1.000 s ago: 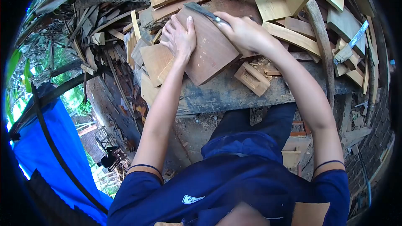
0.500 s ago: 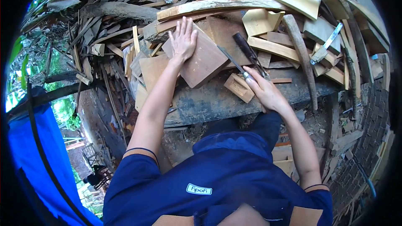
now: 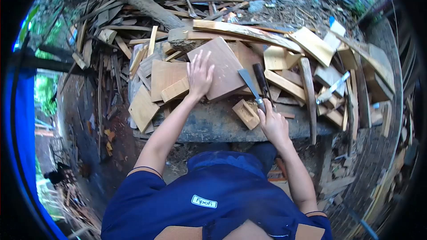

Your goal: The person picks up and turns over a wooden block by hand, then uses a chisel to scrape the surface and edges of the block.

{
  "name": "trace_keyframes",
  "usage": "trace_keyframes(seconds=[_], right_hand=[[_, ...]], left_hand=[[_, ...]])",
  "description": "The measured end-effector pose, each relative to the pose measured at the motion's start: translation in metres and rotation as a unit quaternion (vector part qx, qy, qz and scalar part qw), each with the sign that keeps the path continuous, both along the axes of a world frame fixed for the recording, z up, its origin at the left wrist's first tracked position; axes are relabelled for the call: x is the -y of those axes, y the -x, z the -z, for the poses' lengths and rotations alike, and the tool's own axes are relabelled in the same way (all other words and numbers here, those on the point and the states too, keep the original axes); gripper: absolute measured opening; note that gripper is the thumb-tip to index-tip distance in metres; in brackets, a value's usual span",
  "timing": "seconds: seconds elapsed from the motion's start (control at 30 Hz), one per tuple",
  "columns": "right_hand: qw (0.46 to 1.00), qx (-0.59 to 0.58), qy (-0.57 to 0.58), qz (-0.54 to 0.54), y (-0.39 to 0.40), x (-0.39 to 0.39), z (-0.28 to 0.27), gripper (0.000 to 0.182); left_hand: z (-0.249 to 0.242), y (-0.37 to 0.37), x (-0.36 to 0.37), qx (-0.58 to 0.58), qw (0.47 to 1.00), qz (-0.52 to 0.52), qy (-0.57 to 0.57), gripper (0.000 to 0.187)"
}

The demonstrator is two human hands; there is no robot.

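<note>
My left hand [image 3: 200, 74] lies with spread fingers on the left part of a square brown wood block [image 3: 224, 69]. In my right hand [image 3: 273, 124] is the handle of a chisel [image 3: 250, 83], its flat blade pointing up and left, with the tip over the block's right edge. Just beyond the chisel, a dark-handled tool [image 3: 261, 78] lies on the bench. A small wood piece with a hollow [image 3: 245, 114] rests between my hands, left of my right hand.
The dark bench [image 3: 200, 124] holds light wood offcuts [image 3: 167, 80] at left. A long curved beam [image 3: 249, 32] lies behind the block. At right are wood pieces, a curved stick [image 3: 308, 100] and a metal-bladed tool [image 3: 332, 87]. Scrap sticks pile up behind.
The view has shifted. My left hand has slid from the block's far left part nearer to me. The chisel's blade has turned so its flat side shows, still in my right hand.
</note>
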State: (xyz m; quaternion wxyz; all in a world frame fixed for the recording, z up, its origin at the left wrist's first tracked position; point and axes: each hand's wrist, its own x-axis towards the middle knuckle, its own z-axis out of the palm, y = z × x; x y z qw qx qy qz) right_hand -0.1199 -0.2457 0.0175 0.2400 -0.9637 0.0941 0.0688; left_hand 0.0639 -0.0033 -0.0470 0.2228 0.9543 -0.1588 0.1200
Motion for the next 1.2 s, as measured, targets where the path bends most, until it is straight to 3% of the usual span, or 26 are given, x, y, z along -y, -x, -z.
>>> trace_keyframes(seconds=[0.03,0.1,0.17,0.23,0.4,0.57,0.63,0.9,1.03,1.13,1.2], right_hand=[[1.000,0.004,0.008,-0.015,-0.005,0.000,0.000,0.040],[0.999,-0.024,0.017,-0.013,-0.015,0.001,-0.001,0.042],[0.999,-0.024,0.031,-0.032,-0.027,0.004,-0.005,0.042],[0.998,-0.024,0.044,-0.047,-0.038,0.007,-0.006,0.041],[0.999,0.005,-0.018,-0.038,-0.061,0.003,0.016,0.039],[0.997,-0.045,-0.033,-0.043,-0.083,0.001,0.018,0.040],[0.997,0.007,-0.064,-0.048,-0.071,0.006,0.017,0.039],[0.995,-0.027,-0.083,-0.053,-0.111,0.001,0.018,0.033],[0.993,-0.073,-0.082,-0.041,-0.085,0.010,0.003,0.041],[0.990,-0.088,-0.104,-0.047,-0.108,0.008,0.000,0.039],[0.990,-0.029,-0.121,-0.066,-0.130,0.004,0.021,0.039]], left_hand=[[0.002,-0.012,0.000,0.004,1.000,-0.015,0.008,0.048],[0.011,-0.026,0.007,-0.148,0.981,-0.098,-0.081,0.057],[0.027,-0.028,0.012,-0.127,0.981,-0.114,-0.095,0.056],[0.036,-0.029,0.011,-0.049,0.994,-0.090,-0.029,0.056],[0.032,-0.027,0.013,-0.060,0.993,-0.095,-0.041,0.054],[0.025,-0.027,0.013,-0.093,0.990,-0.095,-0.042,0.054],[0.024,-0.029,0.013,-0.095,0.990,-0.096,-0.042,0.055],[0.025,-0.026,0.011,-0.083,0.992,-0.083,-0.043,0.056],[0.024,-0.030,0.010,-0.078,0.991,-0.089,-0.055,0.057],[0.027,-0.026,0.011,-0.066,0.993,-0.088,-0.047,0.057],[0.030,-0.023,0.012,-0.068,0.992,-0.089,-0.054,0.058]])
